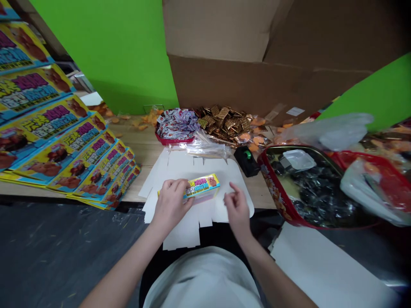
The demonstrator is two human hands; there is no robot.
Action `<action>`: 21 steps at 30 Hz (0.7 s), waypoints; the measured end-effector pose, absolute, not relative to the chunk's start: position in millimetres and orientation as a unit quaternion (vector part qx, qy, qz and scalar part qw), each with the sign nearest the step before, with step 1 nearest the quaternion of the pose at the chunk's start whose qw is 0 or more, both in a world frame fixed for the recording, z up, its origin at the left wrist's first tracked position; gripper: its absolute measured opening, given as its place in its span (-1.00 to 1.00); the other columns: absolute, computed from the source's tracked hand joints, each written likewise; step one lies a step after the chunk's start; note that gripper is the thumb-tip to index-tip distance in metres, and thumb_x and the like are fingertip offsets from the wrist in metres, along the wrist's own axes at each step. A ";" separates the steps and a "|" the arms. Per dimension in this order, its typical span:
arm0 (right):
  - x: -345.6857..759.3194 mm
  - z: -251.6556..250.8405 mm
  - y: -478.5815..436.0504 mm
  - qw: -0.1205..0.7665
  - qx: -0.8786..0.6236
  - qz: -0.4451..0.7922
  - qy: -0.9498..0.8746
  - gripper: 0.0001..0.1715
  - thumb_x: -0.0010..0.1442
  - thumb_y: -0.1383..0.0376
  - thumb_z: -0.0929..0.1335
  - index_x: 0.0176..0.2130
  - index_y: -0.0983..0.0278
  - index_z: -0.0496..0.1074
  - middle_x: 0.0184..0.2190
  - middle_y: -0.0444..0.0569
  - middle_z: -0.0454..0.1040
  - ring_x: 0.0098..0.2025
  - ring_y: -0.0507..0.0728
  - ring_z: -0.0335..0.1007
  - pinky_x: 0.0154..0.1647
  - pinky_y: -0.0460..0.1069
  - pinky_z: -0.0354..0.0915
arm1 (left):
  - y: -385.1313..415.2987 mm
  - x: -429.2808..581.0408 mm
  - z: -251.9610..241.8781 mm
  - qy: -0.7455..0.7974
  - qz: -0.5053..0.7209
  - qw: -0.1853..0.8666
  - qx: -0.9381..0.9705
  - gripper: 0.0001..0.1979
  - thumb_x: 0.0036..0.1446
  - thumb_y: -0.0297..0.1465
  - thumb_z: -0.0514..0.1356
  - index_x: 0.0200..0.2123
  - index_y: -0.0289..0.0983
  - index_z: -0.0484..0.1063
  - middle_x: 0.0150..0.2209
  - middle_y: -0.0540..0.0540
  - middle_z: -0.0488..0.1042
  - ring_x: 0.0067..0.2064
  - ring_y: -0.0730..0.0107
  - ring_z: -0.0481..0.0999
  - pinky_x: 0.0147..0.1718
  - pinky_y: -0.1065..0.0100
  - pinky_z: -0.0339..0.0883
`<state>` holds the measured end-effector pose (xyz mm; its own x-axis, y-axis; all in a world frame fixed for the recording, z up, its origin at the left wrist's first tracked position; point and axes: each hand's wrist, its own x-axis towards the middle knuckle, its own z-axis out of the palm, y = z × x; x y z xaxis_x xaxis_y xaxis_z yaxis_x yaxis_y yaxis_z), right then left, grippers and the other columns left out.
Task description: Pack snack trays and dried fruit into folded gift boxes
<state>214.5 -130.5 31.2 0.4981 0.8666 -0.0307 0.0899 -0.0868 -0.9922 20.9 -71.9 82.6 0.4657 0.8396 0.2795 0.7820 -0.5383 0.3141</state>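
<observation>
A small yellow and blue printed box [204, 185] lies on a flat white die-cut cardboard blank [180, 169] at the table's near edge. My left hand [171, 203] grips the box's left end, fingers curled round it. My right hand [236, 207] hovers just right of the box, fingers loosely apart and holding nothing.
A fanned stack of flat printed cartons [73, 145] lies at the left. Behind are a red bowl of sachets [176, 124], gold-wrapped sweets [224, 122], a black tape dispenser [246, 160] and a big cardboard box [257, 64]. A red tin [282, 201] of dark wrapped sweets stands right.
</observation>
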 end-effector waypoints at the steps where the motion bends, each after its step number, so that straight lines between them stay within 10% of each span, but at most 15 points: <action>1: 225.8 32.8 -120.3 0.574 -0.663 0.347 -0.332 -0.41 0.15 0.07 0.33 0.11 0.25 0.32 -0.25 -0.04 0.48 -0.21 0.10 0.40 -0.18 -0.01 0.31 | -72.7 20.6 81.3 0.476 0.192 0.057 0.856 -0.64 0.01 -0.47 0.27 -0.08 -0.27 0.35 -0.05 -0.10 0.45 -0.09 0.16 0.28 -0.09 0.17 0.26; 7: 231.2 42.7 -73.7 0.482 -0.532 0.627 -0.302 -0.50 0.08 -0.08 0.34 -0.16 0.21 0.48 -0.12 -0.01 0.51 -0.08 0.18 0.41 -0.13 0.03 0.33 | -76.3 20.7 72.8 0.467 0.148 0.019 0.872 -0.37 0.02 -0.49 0.24 0.19 -0.26 0.21 0.05 -0.17 0.37 -0.03 0.07 0.26 -0.06 0.09 0.27; 15: 219.1 35.6 -80.4 0.521 -0.534 0.594 -0.301 -0.36 0.02 -0.14 0.35 -0.04 0.18 0.44 0.05 -0.01 0.44 0.06 0.22 0.36 -0.05 0.07 0.34 | -68.5 -22.8 84.9 0.454 0.199 0.117 0.861 -0.27 0.08 -0.28 0.24 0.28 -0.21 0.03 0.28 -0.28 0.06 0.28 -0.04 0.04 0.18 -0.05 0.04; 21: 234.7 8.7 -85.1 0.530 -0.546 0.514 -0.396 -0.25 -0.08 -0.23 0.33 0.02 0.07 0.44 0.14 0.06 0.37 0.14 0.31 0.33 0.00 0.16 0.37 | -104.2 -52.9 82.5 0.529 0.189 0.361 0.744 -0.46 -0.07 -0.41 0.29 0.03 -0.19 0.24 -0.04 -0.10 0.41 -0.03 0.24 0.42 -0.04 0.29 0.32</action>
<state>234.7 -85.1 8.7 0.1570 0.9774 -0.1415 -0.1128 -0.1246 -0.9858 -52.9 -104.2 82.5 0.3692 0.9238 -0.1012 0.6511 -0.1794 0.7374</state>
